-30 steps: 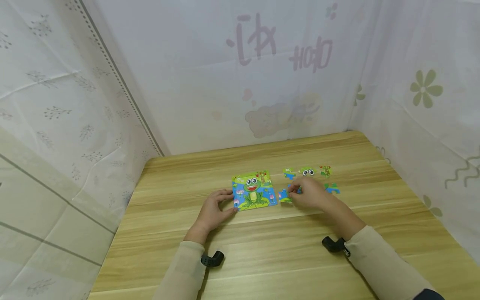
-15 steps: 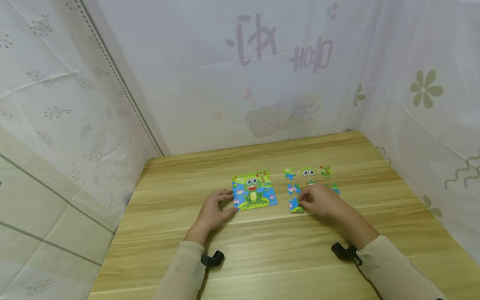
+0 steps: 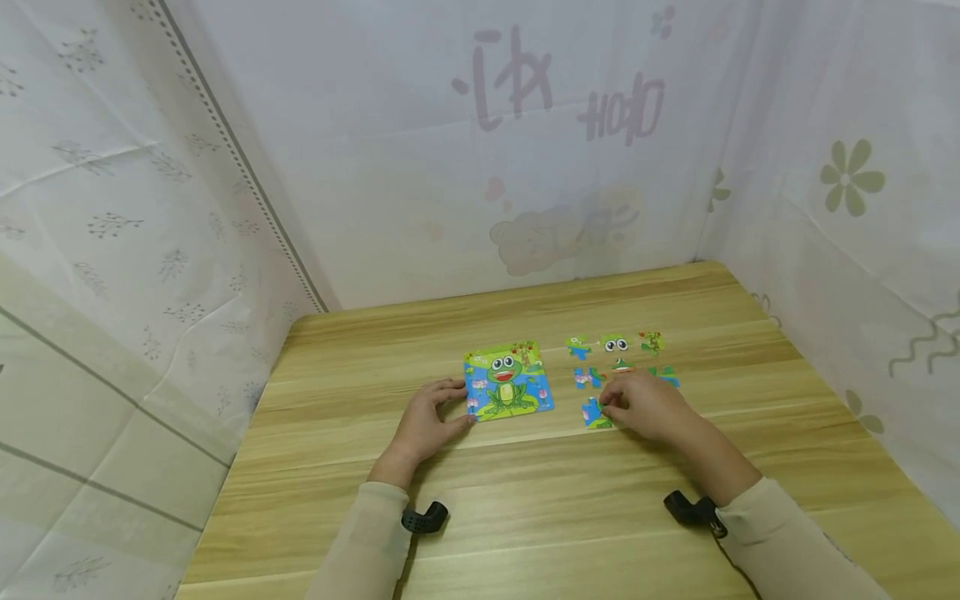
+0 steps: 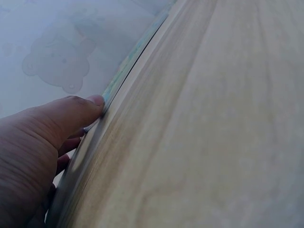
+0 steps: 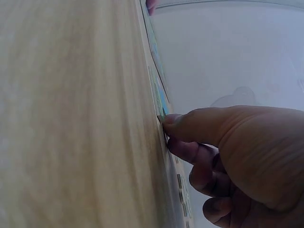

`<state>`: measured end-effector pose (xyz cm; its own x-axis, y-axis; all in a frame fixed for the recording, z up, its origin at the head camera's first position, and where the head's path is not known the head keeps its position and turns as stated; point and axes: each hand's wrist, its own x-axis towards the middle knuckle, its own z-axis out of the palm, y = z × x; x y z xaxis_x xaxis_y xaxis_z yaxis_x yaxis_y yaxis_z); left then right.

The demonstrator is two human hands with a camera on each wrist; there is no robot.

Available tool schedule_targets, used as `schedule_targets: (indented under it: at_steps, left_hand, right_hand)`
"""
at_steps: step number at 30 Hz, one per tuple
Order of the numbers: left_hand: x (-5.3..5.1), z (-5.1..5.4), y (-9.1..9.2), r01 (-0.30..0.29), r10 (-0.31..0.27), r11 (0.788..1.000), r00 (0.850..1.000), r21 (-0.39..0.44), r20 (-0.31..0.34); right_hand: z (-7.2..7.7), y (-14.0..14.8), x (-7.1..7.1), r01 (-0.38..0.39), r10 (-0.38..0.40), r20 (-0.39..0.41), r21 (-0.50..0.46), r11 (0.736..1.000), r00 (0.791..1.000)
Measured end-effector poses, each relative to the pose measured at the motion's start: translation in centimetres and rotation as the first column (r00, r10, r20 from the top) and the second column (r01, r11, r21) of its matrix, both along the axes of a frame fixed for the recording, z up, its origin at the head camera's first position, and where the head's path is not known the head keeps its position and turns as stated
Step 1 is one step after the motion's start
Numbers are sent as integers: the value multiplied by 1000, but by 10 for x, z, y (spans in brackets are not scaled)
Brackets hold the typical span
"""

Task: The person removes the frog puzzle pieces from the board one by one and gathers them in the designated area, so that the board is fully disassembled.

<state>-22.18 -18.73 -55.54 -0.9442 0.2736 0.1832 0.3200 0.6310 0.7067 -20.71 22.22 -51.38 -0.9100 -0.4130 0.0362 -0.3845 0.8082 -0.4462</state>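
Observation:
In the head view, a square frog picture (image 3: 508, 380) lies on the wooden table. My left hand (image 3: 426, 427) rests beside it, fingertips at its left edge and thumb at its lower left corner; the left wrist view has that thumb (image 4: 78, 111) against the edge. To the right, my right hand (image 3: 647, 406) pinches a blue and green puzzle piece (image 3: 595, 413) between thumb and forefinger. The right wrist view shows this piece (image 5: 160, 97) low against the tabletop, under the thumb tip. My right hand hides part of the pieces behind it.
Loose puzzle pieces lie in rows beyond my right hand: an eyes piece (image 3: 617, 344), a tree piece (image 3: 652, 342), a blue-green piece (image 3: 577, 347), a pink-flower piece (image 3: 587, 377) and a mouth piece (image 3: 622, 366). Pale printed cloth (image 3: 420, 167) hangs behind the table (image 3: 480, 517).
My right hand has brought the pinched puzzle piece from beside the frog picture rightward and nearer to me, below the pink-flower piece. My left hand has stayed in place.

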Motion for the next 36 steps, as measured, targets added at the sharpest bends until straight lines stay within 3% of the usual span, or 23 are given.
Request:
schedule_targets:
  at_steps: [8,20,24,29,36]
  left_hand:
    - [0,-1,-1,-2,2,1000,1000,6,-9]
    - [0,-2,0,5,-5,1000,1000,5,-13]
    - [1,0,-1,8,-8,1000,1000,2,-7]
    - [0,1,-2,8,-8,1000,1000,-5,-5]
    - [1,1,-1,7,-7,1000,1000,0,-9]
  right_hand:
    - [-3,2,-2,-19,19,-22,-5,1000,1000]
    - [-1,1,-1,15,-15,16,-23,1000,1000]
    - [5,-8,-3,37,-35,46,-35,999,998]
    - [16,-27,-8,7,-5,34,-32,999,999]
    - [16,-52,-18,-22,23,39,-43,999,999]
